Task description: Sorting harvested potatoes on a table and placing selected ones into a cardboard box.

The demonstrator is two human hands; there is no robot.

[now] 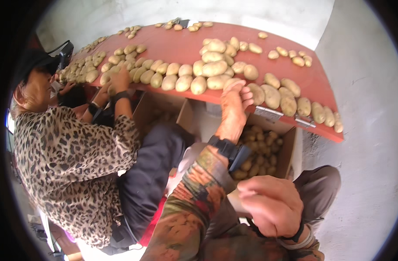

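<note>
My left hand (234, 106) reaches to the front edge of a red-brown table (176, 37), its fingers curled in front of a potato (231, 82) in the front row. It covers part of that potato, so whether it grips it is hidden. To its left, two rows of potatoes (183, 83) lie side by side, with a heap of large potatoes (214, 68) behind. On its right sit more large potatoes (271, 96). My right hand (272, 205), slightly blurred, hovers above my lap with bent fingers; its palm is out of sight.
Below the table edge stands a cardboard box (287, 153) holding many potatoes (259, 143). Another cardboard box (182, 112) is left of it. A co-worker (71, 140) sits close on my left, hands at the potatoes. A grey wall (365, 114) rises at right.
</note>
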